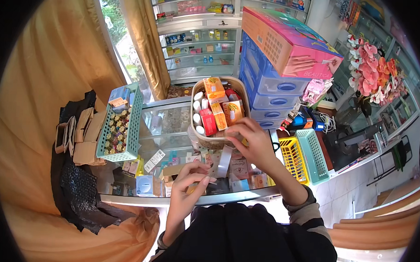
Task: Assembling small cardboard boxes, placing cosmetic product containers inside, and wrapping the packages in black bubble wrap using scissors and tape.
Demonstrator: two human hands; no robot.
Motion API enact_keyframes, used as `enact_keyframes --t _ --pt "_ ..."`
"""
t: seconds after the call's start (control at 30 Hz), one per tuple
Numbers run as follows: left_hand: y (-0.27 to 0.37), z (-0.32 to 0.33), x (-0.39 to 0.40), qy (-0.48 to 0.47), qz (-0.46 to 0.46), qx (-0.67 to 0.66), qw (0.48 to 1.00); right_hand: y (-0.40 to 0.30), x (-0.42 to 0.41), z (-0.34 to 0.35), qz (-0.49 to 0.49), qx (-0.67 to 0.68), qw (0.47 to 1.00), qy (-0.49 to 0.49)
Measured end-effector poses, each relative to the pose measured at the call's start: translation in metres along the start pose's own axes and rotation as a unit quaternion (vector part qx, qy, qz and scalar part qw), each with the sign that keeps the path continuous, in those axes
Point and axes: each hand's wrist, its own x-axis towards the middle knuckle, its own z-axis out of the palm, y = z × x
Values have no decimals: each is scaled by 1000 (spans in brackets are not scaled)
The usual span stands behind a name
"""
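Note:
My left hand [190, 183] is low over the glass counter, thumb and forefinger close together at a small pale piece [212, 182], too small to name. My right hand [252, 143] reaches over the near right edge of a woven basket [216, 142], its fingers bent; whether they pinch anything is unclear. Just below its fingertips is a shiny, translucent strip [225, 161]; contact with the hand cannot be made out. The basket holds orange boxes [214, 87], a red box [208, 121] and several white-capped bottles [197, 107]. An opened cardboard box [171, 171] lies beside my left hand.
A green plastic basket [136, 127] holds flower-shaped ornaments, with folded cardboard [90, 140] at its left. Blue drawers [273, 86] carry a large pink box [291, 46]. A yellow basket [293, 159] and another green basket [312, 156] sit at right. Packaged goods show around the counter glass.

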Motion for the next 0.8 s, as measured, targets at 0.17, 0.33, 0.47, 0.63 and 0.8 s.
enact_keyframes --t 0.17,0.33,0.47,0.63,0.8 --pt "0 -10 -9 22 22 -47 998 -3 -2 5 85 18 996 26" --pt "12 -26 -15 30 25 -32 999 -22 -7 -14 80 64 993 56" --pt "11 -39 -17 22 19 -29 999 -55 -17 -16 50 128 990 -9" --pt "19 -53 -8 -41 12 -18 999 -89 -18 19 56 182 979 -74" --pt "21 -71 -4 -70 27 41 996 -104 -8 47 83 259 961 -38"
